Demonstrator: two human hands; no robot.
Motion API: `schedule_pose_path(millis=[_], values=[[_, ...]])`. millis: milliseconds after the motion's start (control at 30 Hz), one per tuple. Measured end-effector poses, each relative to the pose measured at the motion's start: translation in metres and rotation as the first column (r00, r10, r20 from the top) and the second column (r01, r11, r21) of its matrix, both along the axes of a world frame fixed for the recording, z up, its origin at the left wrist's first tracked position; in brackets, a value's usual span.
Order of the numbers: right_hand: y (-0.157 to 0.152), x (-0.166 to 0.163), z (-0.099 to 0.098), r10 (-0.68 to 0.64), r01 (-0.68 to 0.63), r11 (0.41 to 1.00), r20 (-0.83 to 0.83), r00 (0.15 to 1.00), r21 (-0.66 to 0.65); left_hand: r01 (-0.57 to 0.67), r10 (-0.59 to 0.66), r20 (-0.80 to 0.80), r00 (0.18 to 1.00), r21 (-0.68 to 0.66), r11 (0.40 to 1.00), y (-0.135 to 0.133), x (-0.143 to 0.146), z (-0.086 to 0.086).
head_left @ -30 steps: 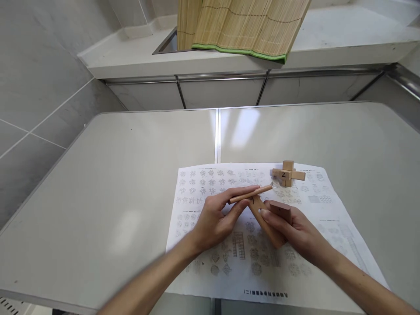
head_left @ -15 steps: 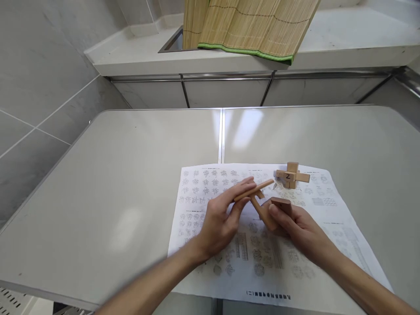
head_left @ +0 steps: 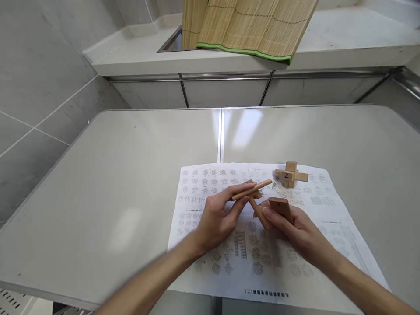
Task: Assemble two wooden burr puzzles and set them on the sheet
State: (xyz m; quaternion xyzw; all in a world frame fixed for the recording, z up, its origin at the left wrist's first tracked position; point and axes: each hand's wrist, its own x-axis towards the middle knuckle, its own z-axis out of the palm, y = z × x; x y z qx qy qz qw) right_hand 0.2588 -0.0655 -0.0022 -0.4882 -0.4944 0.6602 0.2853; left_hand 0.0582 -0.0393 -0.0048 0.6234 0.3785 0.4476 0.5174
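Observation:
My left hand [head_left: 219, 214] is closed on flat wooden puzzle pieces [head_left: 252, 190], pinched between thumb and fingers. A longer wooden piece [head_left: 260, 213] slants from under them toward my right hand [head_left: 293, 225]. That hand is closed round a darker reddish-brown wooden block [head_left: 281, 209], thumb along its near side. Whether the slanting piece is joined to the others is hidden by the fingers. Just beyond the hands, an assembled wooden burr puzzle [head_left: 289, 176] marked with a "2" rests on the printed sheet [head_left: 229, 280].
The sheet, covered with small diagrams, lies on a pale folding table [head_left: 98, 197] with a seam down its middle. Behind the table runs a white counter [head_left: 141, 61], where a bamboo mat [head_left: 256, 26] with green edging hangs over a sink. A grey tiled wall [head_left: 39, 78] stands at left.
My right hand has turned the reddish-brown block slightly, so it stands more upright. The fingers of my left hand have shifted a little on the pieces. The burr puzzle stays in place.

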Motion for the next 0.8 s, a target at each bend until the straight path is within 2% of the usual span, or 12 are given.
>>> schedule_pose_path(millis=[167,300,400,500,700,800], values=[[-0.004,-0.003,-0.005,-0.103,0.071,0.979,0.16,0.982,0.192,-0.016,0.016,0.0,1.0,0.011,1.0,-0.004,0.003,-0.003],[-0.004,-0.004,-0.009,-0.166,0.142,0.979,0.163,0.973,0.149,0.098,-0.091,-0.083,0.992,0.092,0.991,-0.01,0.006,-0.006],[-0.003,-0.002,-0.01,-0.14,0.123,0.986,0.158,0.977,0.116,0.089,-0.071,-0.144,0.987,0.124,0.988,-0.011,0.007,-0.008],[-0.001,-0.001,-0.01,-0.116,0.088,0.983,0.174,0.978,0.161,0.067,-0.041,-0.17,0.985,0.152,0.986,-0.01,0.006,-0.009],[-0.002,-0.003,-0.01,-0.151,0.091,0.954,0.196,0.969,0.284,0.131,-0.1,-0.174,0.98,0.178,0.975,-0.007,0.003,-0.007],[-0.002,-0.004,-0.013,-0.15,0.085,0.948,0.197,0.969,0.307,0.109,-0.064,-0.215,0.975,0.207,0.972,-0.007,0.004,-0.005]])
